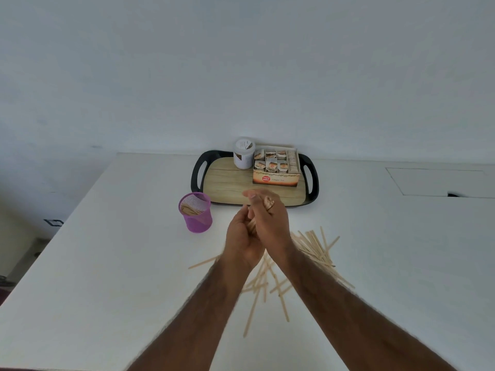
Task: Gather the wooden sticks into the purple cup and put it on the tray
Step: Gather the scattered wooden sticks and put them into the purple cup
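Both hands are meeting above the white worktop [107,263], just in front of the tray [227,180]. The left hand [242,236] and the right hand [270,220] are pressing together, and the fingers [253,195] of both are curling closed around a small bundle of wooden sticks [251,224], whose pale ends are showing between the palms.

The purple cup [196,212], a mesh one, is standing upright on the worktop just off the tray's near left corner, not on it. A few sticks are already lying inside it.

Many loose sticks [314,246] are lying scattered on the worktop on the near side of the tray, partly hidden under the forearms, some crossing one another and fanning out to the right of the wrists.

On the tray, which is black-rimmed with a wood-pattern base and a handle at each end, a white jar [243,153] is standing at the far edge, and an open box of tea sachets [276,167] is sitting just beside the jar on its right. The tray's near left part is lying bare.
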{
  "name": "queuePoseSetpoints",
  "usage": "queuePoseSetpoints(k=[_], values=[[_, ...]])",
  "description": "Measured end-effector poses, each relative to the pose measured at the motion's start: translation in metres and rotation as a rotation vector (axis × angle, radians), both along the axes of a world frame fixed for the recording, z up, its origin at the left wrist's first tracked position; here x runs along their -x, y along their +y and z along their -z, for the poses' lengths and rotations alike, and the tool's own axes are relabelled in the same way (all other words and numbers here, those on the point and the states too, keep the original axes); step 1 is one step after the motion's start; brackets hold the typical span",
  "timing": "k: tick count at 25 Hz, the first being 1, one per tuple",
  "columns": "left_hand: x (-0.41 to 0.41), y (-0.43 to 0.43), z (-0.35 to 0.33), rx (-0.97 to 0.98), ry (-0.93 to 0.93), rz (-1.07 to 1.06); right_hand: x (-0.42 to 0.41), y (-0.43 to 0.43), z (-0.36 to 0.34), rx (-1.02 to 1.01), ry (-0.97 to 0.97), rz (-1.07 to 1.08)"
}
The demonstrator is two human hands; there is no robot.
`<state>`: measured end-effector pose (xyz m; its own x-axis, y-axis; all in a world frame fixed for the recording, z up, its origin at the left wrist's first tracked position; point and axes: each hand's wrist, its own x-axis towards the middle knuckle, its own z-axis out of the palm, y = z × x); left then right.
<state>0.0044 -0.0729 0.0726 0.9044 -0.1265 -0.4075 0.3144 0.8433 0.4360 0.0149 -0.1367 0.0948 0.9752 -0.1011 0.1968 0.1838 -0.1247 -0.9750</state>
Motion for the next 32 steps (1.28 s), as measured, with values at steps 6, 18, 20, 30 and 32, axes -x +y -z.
queuePoseSetpoints(k=[6, 18, 20, 30, 32], values=[[0.002, 0.007, 0.006, -0.632, 0.063, 0.167, 0.0, -0.015, 0.009, -0.094, 0.176, -0.03], [0.002, 0.013, 0.015, -1.448, -0.209, -0.154, 0.0, -0.043, 0.014, -0.008, 0.736, 0.024], [0.004, 0.013, 0.016, -1.495, -0.247, -0.179, 0.001, -0.044, 0.016, -0.088, 0.75, 0.029], [0.001, 0.015, 0.009, -1.209, -0.135, -0.004, 0.001, -0.038, 0.028, 0.073, 0.309, 0.213], [0.005, 0.016, 0.01, -1.106, -0.175, 0.027, -0.001, -0.04, 0.029, 0.062, 0.308, 0.25]])
